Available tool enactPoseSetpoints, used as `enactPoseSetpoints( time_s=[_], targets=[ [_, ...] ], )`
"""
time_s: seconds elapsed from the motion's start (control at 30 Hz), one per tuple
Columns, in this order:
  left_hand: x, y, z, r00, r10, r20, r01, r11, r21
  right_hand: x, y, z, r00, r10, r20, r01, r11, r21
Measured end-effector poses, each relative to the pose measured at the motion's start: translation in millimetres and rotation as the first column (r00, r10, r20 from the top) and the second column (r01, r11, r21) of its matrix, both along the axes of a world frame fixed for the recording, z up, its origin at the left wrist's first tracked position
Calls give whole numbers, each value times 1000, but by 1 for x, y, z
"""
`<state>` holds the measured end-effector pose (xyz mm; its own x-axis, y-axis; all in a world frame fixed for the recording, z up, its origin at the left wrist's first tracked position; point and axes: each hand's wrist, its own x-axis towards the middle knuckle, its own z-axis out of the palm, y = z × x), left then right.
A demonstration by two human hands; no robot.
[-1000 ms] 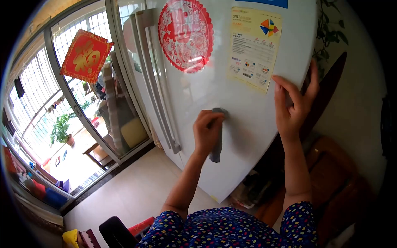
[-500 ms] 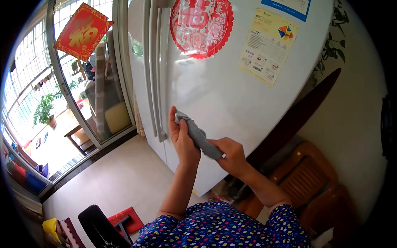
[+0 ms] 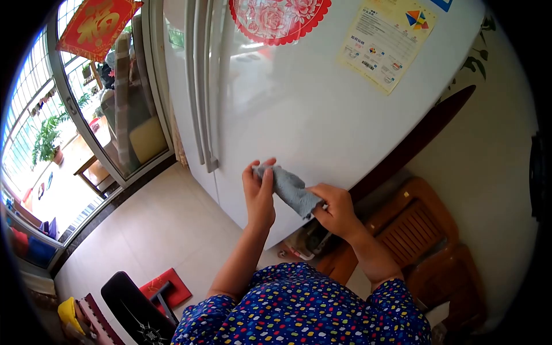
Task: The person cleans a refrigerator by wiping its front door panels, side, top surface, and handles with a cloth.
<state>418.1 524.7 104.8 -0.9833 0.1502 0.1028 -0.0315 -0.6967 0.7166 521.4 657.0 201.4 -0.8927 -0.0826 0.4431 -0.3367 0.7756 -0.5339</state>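
A folded grey cloth (image 3: 295, 191) is stretched between my two hands, in front of the lower part of a white refrigerator (image 3: 287, 109). My left hand (image 3: 260, 192) pinches its upper left end between thumb and fingers. At the lower right end, my right hand (image 3: 335, 208) grips the cloth with the fingers curled round its edge. Both hands are apart from the refrigerator's long door handles (image 3: 207, 115), which lie up and to the left.
Right of the refrigerator stand a dark red board (image 3: 420, 141) and a wooden chair (image 3: 417, 230). A sliding glass door (image 3: 86, 115) is at the left. A black padded seat (image 3: 135, 307) and a red box (image 3: 172, 287) are on the floor below.
The cloth has turned and spread wider between my hands. Both hands have shifted a little right, and my view has tilted down, so the refrigerator's stickers sit higher.
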Motion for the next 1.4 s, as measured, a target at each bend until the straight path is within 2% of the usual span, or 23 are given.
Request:
enactPoseSetpoints(
  time_s=[0.07,0.13,0.2,0.23,0.27,0.33,0.4,0.43,0.47,0.53,0.57,0.6,0.67,0.73,0.77,0.8,0.87,0.97,1.13,1.2,1.27,1.3,1.4],
  targets=[
    [-3,4,30,993,11,-120,-6,999,41,7,3,-5,999,11,37,-14,997,81],
    [-13,14,32,987,-83,-138,70,993,-97,12,4,-12,999,-34,40,28,989,148],
    [-15,29,41,900,145,-411,-270,927,-262,15,8,-17,996,-58,69,47,988,149],
    [-18,31,46,898,137,-417,-265,926,-268,16,10,-19,992,-77,99,60,986,158],
    [-20,33,51,874,210,-439,-350,898,-268,17,12,-18,992,-81,94,66,987,149],
    [-29,39,54,841,272,-468,-430,861,-272,22,16,-13,948,-66,-312,114,984,140],
    [-41,52,57,653,464,-599,-672,719,-175,27,24,5,812,-164,-560,303,939,165],
    [-42,56,62,637,438,-635,-684,702,-201,28,33,10,758,-191,-624,359,921,154],
    [-46,65,62,509,482,-713,-785,600,-154,22,38,12,758,-201,-620,365,919,148],
    [-40,70,58,481,480,-734,-808,568,-157,5,50,15,632,-351,-691,423,903,-72],
    [-35,72,57,401,452,-797,-834,540,-112,-12,56,8,629,-357,-691,427,901,-76],
    [-28,72,56,318,421,-850,-856,513,-66,-32,60,-4,600,-308,-738,278,946,-168],
    [-21,74,54,348,399,-848,-825,560,-75,-42,58,-9,559,-269,-784,113,962,-250],
    [-35,68,57,324,424,-846,-863,499,-80,-40,53,-4,583,-238,-777,234,965,-120],
    [-46,62,59,347,433,-832,-878,461,-127,-40,54,-9,598,-246,-763,220,966,-139],
    [-53,58,60,427,441,-789,-852,488,-189,-40,54,-11,601,-247,-760,216,966,-143],
    [-50,55,62,366,414,-833,-871,469,-150,-39,55,-10,586,-224,-778,254,963,-86],
    [-18,63,55,302,263,-916,-817,567,-106,-38,57,-12,577,-229,-784,264,961,-86],
    [-49,53,75,336,379,-862,-871,474,-130,-40,55,-11,589,-216,-778,237,967,-89],
    [-48,53,74,378,366,-850,-851,499,-164,-39,55,-10,592,-209,-778,233,969,-84],
    [-29,61,62,306,316,-898,-842,530,-100,-38,54,-11,578,-222,-785,254,963,-86],
    [-14,65,60,328,301,-895,-803,588,-96,-38,55,-11,577,-223,-786,254,963,-87],
    [-14,66,62,335,300,-893,-815,568,-115,-38,56,-10,597,-217,-773,228,969,-96]
  ],
)
